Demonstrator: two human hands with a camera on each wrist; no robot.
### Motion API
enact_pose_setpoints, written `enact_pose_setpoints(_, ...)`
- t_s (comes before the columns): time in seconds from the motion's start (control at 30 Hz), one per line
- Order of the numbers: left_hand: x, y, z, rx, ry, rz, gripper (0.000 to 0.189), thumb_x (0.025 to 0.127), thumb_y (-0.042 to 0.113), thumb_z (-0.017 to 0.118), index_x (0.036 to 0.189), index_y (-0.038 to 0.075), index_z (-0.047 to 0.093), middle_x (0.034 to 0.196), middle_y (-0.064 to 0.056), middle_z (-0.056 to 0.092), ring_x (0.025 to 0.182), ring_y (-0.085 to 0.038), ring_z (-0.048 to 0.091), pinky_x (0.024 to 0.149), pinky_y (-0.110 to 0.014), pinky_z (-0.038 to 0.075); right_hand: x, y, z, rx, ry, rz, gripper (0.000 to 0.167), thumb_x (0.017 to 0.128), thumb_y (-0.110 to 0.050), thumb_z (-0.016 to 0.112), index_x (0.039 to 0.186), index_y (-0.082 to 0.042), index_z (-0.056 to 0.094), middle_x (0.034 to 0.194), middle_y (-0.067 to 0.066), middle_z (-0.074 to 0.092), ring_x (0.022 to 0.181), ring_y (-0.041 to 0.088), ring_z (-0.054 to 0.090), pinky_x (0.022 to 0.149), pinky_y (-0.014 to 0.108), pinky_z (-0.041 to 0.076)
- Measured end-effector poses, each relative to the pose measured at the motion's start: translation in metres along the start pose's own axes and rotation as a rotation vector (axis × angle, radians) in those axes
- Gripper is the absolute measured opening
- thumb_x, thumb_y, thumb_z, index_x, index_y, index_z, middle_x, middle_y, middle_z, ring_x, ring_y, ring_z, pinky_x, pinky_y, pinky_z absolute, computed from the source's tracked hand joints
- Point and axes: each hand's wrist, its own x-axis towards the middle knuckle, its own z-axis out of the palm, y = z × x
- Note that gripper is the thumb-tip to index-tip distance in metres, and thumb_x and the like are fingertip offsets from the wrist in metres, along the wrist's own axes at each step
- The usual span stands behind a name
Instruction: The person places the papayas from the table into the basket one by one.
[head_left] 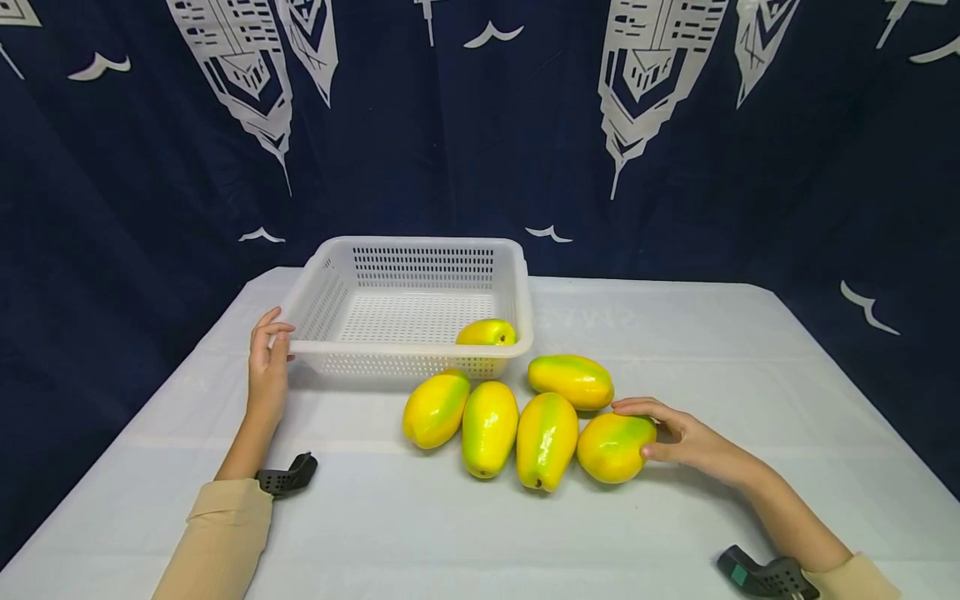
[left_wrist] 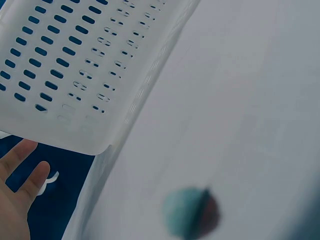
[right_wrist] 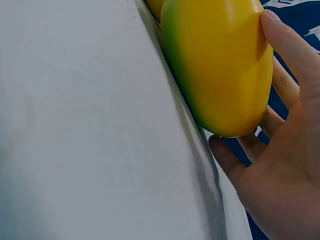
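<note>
A white plastic basket (head_left: pixel 416 350) stands at the back left of the table, with one yellow-green mango (head_left: pixel 486 332) inside its near right corner. My left hand (head_left: pixel 267 354) is at the basket's left side, its fingers loosely extended beside the rim; the left wrist view shows the fingertips at the basket's edge. In front of the basket several mangoes (head_left: pixel 490 429) lie close together. At the right end of this group, my right hand (head_left: pixel 686 442) holds a mango (head_left: pixel 613 447) that rests on the table. The right wrist view shows thumb and fingers on opposite sides of this mango (right_wrist: pixel 220 65).
A white cloth covers the table (head_left: pixel 360 533). Behind it hangs a dark blue curtain (head_left: pixel 450 167) with white prints. Black straps (head_left: pixel 288 477) are on both wrists. Another mango (head_left: pixel 572 382) lies behind the row, just right of the basket.
</note>
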Motion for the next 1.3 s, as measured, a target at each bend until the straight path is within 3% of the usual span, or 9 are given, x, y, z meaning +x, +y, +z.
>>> enact_pose_setpoints(0.13,0.0,-0.001,0.0,-0.006,0.0,0.001,0.028,0.096,0.014,0.035,0.108,-0.01,0.042,0.146,-0.009,0.027,0.119,-0.003,0.031,0.078,-0.022,0.035,0.0,0.003,-0.002,0.06,-0.033,-0.002,0.049,0.085,-0.004,0.055,0.132,-0.01,0.042,0.134,-0.017,0.042,0.118,-0.015,0.032,0.093,0.011,0.031)
enact_pose_setpoints(0.2,0.0,-0.002,0.0,-0.005,0.0,0.0,0.028,0.096,0.014,0.035,0.108,-0.01,0.042,0.146,-0.009,0.028,0.118,-0.002,0.031,0.078,-0.02,0.034,0.0,0.004,-0.002,0.092,-0.044,0.001,0.049,0.085,-0.003,0.056,0.132,-0.01,0.042,0.135,-0.012,0.041,0.118,-0.014,0.033,0.091,0.01,0.032)
enact_pose_setpoints(0.5,-0.002,-0.002,0.0,-0.007,0.006,-0.017,0.029,0.096,0.015,0.035,0.108,-0.009,0.043,0.146,-0.007,0.028,0.117,-0.001,0.032,0.079,-0.025,0.035,0.0,0.005,-0.002,0.095,-0.047,0.04,0.049,0.083,-0.005,0.058,0.13,-0.008,0.042,0.126,-0.017,0.042,0.112,-0.008,0.039,0.091,0.014,0.035)
enact_pose_setpoints(0.77,-0.002,-0.001,0.0,-0.007,0.009,-0.012,0.028,0.096,0.015,0.035,0.108,-0.01,0.042,0.146,-0.008,0.028,0.115,-0.001,0.032,0.077,-0.019,0.035,-0.001,0.004,-0.002,0.067,-0.074,0.081,0.051,0.084,-0.008,0.058,0.133,-0.012,0.041,0.132,-0.016,0.041,0.115,-0.014,0.034,0.098,0.047,0.027)
enact_pose_setpoints(0.87,-0.002,-0.001,0.0,-0.009,0.007,-0.008,0.028,0.096,0.014,0.035,0.108,-0.01,0.042,0.146,-0.01,0.027,0.116,-0.001,0.031,0.076,-0.016,0.034,-0.001,0.004,-0.002,0.076,-0.087,0.101,0.052,0.085,-0.008,0.057,0.133,-0.011,0.04,0.13,-0.02,0.042,0.115,-0.014,0.035,0.097,0.05,0.027)
enact_pose_setpoints(1.17,0.0,0.0,0.001,-0.013,0.006,0.006,0.028,0.096,0.014,0.035,0.107,-0.01,0.042,0.145,-0.009,0.029,0.116,-0.002,0.033,0.078,-0.024,0.034,-0.003,0.001,-0.003,0.094,-0.124,0.123,0.055,0.084,-0.01,0.058,0.135,-0.01,0.037,0.129,-0.024,0.041,0.114,-0.014,0.035,0.096,0.061,0.025)
enact_pose_setpoints(1.3,0.004,-0.01,-0.001,-0.013,0.005,-0.004,0.027,0.096,0.014,0.036,0.108,-0.009,0.043,0.146,-0.006,0.028,0.118,-0.002,0.031,0.078,-0.025,0.034,-0.004,-0.001,-0.004,0.084,-0.139,0.138,0.054,0.085,-0.011,0.058,0.135,-0.011,0.038,0.128,-0.023,0.043,0.114,-0.013,0.037,0.097,0.054,0.027)
